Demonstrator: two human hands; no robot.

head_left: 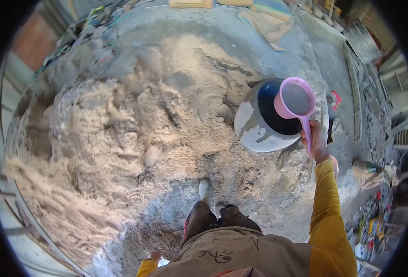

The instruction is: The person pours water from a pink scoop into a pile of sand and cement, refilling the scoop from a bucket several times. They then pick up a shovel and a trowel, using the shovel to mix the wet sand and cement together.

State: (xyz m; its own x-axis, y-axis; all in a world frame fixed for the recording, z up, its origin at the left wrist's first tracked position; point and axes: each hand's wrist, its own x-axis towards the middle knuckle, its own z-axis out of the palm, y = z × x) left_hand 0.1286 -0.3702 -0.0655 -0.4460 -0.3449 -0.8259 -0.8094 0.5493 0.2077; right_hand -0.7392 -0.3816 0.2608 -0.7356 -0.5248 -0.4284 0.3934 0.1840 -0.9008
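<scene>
right hand (318, 141) holds a pink scoop (295, 100) over a grey bucket (259, 124) on sand (121, 138).

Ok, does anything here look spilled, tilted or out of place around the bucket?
The bucket leans over on the sand pile instead of standing upright, its outside smeared with grey patches. The right hand holds a pink scoop over its mouth. Nothing looks freshly spilled.

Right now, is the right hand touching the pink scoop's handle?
Touching. The head view shows the right hand wrapped around the handle of the pink scoop, held over the bucket.

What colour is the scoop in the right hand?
Pink scoop, held by the right hand; head view.
</scene>
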